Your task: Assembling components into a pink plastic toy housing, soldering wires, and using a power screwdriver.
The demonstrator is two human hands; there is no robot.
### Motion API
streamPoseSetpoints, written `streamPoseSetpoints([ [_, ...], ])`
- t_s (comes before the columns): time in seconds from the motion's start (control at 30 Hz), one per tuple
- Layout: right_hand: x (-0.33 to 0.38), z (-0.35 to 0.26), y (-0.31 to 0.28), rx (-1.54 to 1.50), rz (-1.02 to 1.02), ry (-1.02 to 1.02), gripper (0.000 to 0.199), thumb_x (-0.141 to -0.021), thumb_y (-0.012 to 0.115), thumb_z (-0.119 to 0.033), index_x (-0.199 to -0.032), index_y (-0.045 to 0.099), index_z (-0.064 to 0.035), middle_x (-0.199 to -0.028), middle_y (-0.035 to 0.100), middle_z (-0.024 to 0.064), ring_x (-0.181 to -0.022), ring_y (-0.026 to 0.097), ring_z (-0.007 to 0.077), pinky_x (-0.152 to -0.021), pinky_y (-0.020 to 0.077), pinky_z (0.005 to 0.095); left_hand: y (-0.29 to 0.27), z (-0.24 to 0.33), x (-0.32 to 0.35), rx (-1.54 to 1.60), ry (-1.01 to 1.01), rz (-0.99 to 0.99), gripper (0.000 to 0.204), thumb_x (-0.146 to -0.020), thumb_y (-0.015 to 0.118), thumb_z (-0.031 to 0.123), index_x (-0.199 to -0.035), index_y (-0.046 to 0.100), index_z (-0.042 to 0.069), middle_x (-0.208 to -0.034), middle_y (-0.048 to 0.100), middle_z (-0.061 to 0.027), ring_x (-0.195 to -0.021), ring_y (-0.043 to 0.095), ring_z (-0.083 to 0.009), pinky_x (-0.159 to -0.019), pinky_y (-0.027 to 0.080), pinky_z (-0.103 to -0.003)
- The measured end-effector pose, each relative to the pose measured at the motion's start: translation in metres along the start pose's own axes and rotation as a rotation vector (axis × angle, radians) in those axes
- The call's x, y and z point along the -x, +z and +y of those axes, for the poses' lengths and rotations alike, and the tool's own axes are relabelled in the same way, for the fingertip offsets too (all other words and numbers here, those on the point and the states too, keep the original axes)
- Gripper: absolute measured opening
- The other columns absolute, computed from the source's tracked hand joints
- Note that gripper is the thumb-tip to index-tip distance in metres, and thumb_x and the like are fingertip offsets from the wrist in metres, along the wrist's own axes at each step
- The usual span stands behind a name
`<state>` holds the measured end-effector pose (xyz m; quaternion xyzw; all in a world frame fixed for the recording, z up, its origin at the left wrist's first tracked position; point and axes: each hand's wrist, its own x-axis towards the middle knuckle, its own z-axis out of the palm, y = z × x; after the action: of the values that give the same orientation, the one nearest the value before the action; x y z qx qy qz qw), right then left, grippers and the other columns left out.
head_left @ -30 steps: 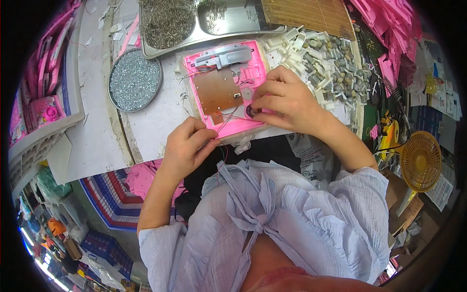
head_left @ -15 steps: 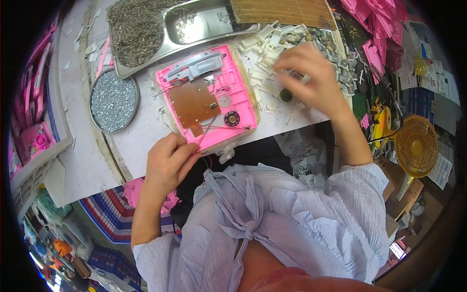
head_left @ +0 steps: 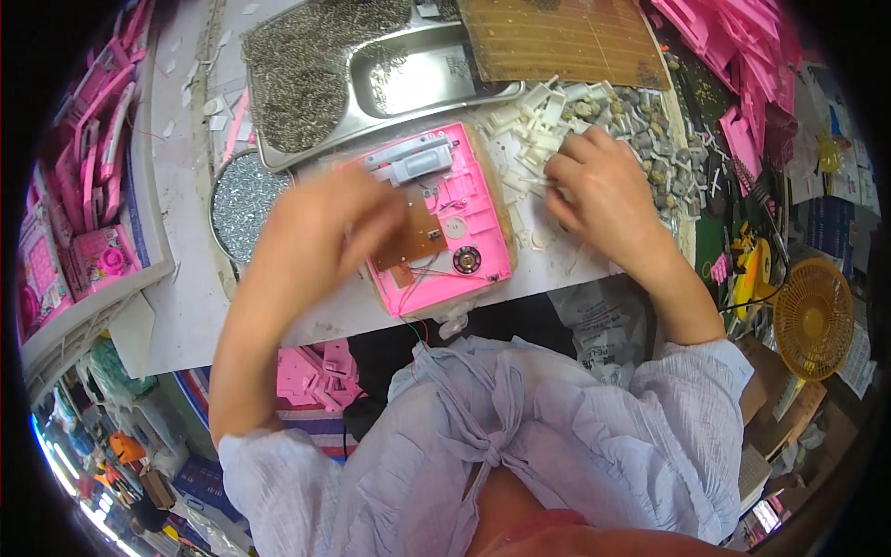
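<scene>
A pink plastic housing (head_left: pixel 483 227) lies open side up in front of me. Inside it are a brown circuit board (head_left: pixel 422 239), a small round black speaker (head_left: pixel 467 259), a grey plastic part (head_left: pixel 425 163) and thin wires. My left hand (head_left: pixel 325 223), smeared by motion, hangs over the housing's left side and hides part of the board; its grip cannot be made out. At the near edge of a heap of white plastic parts (head_left: pixel 529 121), my right hand (head_left: pixel 603 190) has its fingers curled toward the thumb. Whatever lies between them is too small to name.
A round dish of silvery screws (head_left: pixel 246 200) sits left of the housing, partly behind my left hand. Beyond stands a metal tray (head_left: pixel 390 116) holding small metal pieces, beside a brown board (head_left: pixel 566 42). Pink parts fill a crate (head_left: pixel 139 269) at left; a yellow fan (head_left: pixel 812 320) stands right.
My left hand has left the housing's near left corner and moved up and away over its left side. My right hand has lowered its curled fingers at the white parts. The whole view has shifted slightly.
</scene>
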<state>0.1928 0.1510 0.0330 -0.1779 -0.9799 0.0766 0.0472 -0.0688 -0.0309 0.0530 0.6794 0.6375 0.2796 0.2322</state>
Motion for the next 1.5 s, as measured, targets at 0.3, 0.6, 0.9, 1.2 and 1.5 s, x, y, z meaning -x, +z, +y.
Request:
streamPoseSetpoints([
  [0.3, 0.008, 0.002, -0.015, -0.385, 0.200, 0.104, 0.026, -0.094, 0.058, -0.006, -0.119, 0.061, -0.0004, -0.095, 0.068, 0.0185, -0.086, 0.064, 0.0404, -0.077, 0.0520, 0.0479, 0.046, -0.082, -0.165, -0.556, 0.109, -0.071, 0.017, -0.090, 0.057, 0.011, -0.096, 0.071, 0.004, -0.100, 0.070, -0.0194, -0.091, 0.071, -0.0401, -0.080, 0.059, -0.050],
  [0.6, 0.021, -0.006, -0.028, -0.922, 0.128, 0.203, 0.020, -0.093, 0.068, -0.014, -0.111, 0.065, -0.0044, -0.090, 0.068, 0.0106, -0.071, 0.064, 0.0256, -0.070, 0.0534, 0.0348, 0.015, -0.042, -0.114, -0.415, -0.089, 0.259, 0.015, -0.085, 0.066, 0.000, -0.099, 0.067, -0.002, -0.095, 0.067, -0.0224, -0.092, 0.069, -0.0388, -0.079, 0.055, -0.047],
  [0.9, 0.014, -0.064, -0.001, -0.966, 0.252, -0.286, 0.027, -0.086, 0.077, -0.012, -0.110, 0.071, -0.0030, -0.095, 0.072, 0.0107, -0.083, 0.069, 0.0279, -0.075, 0.0557, 0.0374, 0.061, 0.054, 0.060, 1.075, -0.490, 0.213, 0.019, -0.104, 0.058, 0.009, -0.114, 0.070, -0.003, -0.089, 0.063, -0.0039, -0.063, 0.050, -0.0056, -0.054, 0.041, -0.022],
  [1.2, 0.012, -0.075, 0.017, -0.978, 0.309, -0.478, 0.027, -0.085, 0.079, -0.013, -0.110, 0.071, -0.0055, -0.090, 0.068, 0.0107, -0.081, 0.067, 0.0291, -0.071, 0.0536, 0.0395, 0.068, 0.057, 0.090, 1.167, -0.605, 0.112, 0.017, -0.104, 0.060, 0.008, -0.113, 0.068, -0.004, -0.088, 0.063, -0.0037, -0.064, 0.051, -0.0064, -0.054, 0.041, -0.022],
  [1.5, 0.021, -0.055, 0.017, -1.054, 0.192, -0.542, 0.032, -0.084, 0.079, -0.016, -0.113, 0.069, -0.0093, -0.083, 0.063, 0.0071, -0.079, 0.064, 0.0272, -0.068, 0.0524, 0.0392, 0.054, 0.051, 0.079, 1.283, -0.695, -0.210, 0.020, -0.105, 0.060, 0.013, -0.114, 0.068, -0.003, -0.080, 0.061, 0.0002, -0.060, 0.048, -0.0051, -0.052, 0.039, -0.021],
])
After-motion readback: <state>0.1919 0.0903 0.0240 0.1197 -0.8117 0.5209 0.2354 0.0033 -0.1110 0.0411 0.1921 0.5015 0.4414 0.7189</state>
